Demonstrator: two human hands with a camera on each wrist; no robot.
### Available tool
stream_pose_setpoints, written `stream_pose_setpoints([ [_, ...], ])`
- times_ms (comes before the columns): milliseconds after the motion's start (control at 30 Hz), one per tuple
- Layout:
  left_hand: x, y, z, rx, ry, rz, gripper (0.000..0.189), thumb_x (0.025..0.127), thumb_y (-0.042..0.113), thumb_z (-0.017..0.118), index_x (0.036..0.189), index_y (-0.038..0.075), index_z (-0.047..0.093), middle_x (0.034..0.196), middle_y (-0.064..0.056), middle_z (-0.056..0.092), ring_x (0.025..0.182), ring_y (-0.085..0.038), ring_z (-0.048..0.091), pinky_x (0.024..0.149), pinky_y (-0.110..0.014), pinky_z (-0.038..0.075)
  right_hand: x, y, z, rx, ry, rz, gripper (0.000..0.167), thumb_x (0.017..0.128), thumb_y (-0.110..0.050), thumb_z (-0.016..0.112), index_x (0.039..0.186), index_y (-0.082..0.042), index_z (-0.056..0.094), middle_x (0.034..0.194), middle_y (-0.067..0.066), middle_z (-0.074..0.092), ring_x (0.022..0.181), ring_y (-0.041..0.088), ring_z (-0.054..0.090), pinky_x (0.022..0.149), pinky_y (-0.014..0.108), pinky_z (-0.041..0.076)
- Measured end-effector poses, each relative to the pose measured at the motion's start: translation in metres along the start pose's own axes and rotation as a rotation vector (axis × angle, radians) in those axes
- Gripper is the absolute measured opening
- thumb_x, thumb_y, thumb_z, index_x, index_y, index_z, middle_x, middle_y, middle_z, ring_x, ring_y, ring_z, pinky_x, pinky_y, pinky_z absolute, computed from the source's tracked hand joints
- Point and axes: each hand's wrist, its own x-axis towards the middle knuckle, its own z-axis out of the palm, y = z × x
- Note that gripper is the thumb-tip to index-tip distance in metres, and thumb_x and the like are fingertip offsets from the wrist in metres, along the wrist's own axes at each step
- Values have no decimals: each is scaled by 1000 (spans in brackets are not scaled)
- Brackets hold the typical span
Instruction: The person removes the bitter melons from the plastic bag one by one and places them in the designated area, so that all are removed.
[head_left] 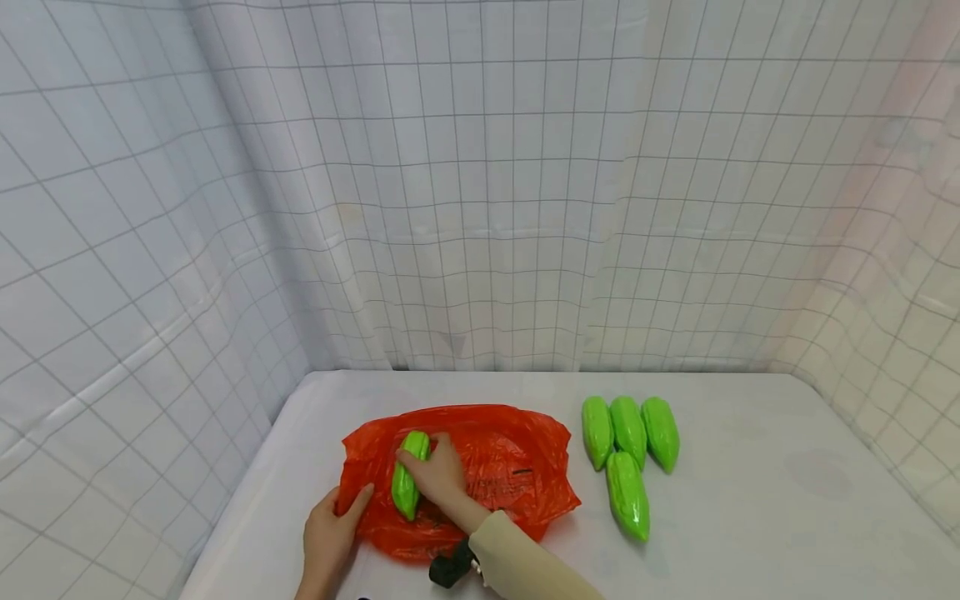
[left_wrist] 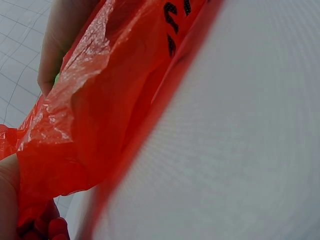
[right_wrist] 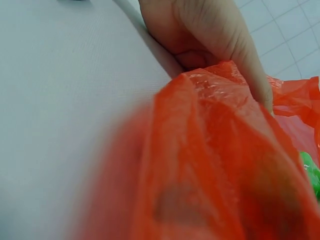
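A red plastic bag (head_left: 495, 458) lies spread on the white table. My left hand (head_left: 328, 533) pinches its left edge between thumb and fingers; the left wrist view shows the bag's crumpled film (left_wrist: 85, 135) close up, with black print. Over the bag, my right hand (head_left: 438, 475) grips a glossy, bright green, ridged piece (head_left: 406, 492) that tapers to a point towards me. From the right wrist, the left hand (right_wrist: 210, 35) appears with its thumb over the bag's edge, and a sliver of green (right_wrist: 312, 175) shows; the bag hides the right hand there.
Several similar green pieces lie right of the bag, three side by side at the back, such as the middle piece (head_left: 628, 429), and one nearer piece (head_left: 628, 497). A black wrist camera (head_left: 452, 568) sits at my right wrist. White gridded curtains (head_left: 480, 208) surround the table (head_left: 750, 500).
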Motion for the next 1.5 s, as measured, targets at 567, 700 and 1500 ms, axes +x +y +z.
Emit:
stream_pose_setpoints([
  [567,1,3,-1,-1,-31,-34,60,88,52,60,110,-4,60,83,-8,65,72,-21,53,60,-22,46,0,-3,-25,179,39,-62,58,79,-36,75,118,-2,49,75,3,52,60,11,53,52,26,47],
  [700,1,3,-1,-2,-32,-36,63,88,54,59,110,-5,59,84,-9,65,72,-21,53,60,-21,46,0,-4,-30,167,63,-127,57,79,-37,75,118,-4,50,75,2,51,60,10,52,52,25,46],
  [1500,0,1,0,13,-10,-3,62,88,55,59,108,-4,61,83,-9,65,72,-21,53,59,-23,45,-6,-23,-86,322,193,-298,52,81,-29,75,120,-2,52,85,9,56,64,15,59,52,27,51],
])
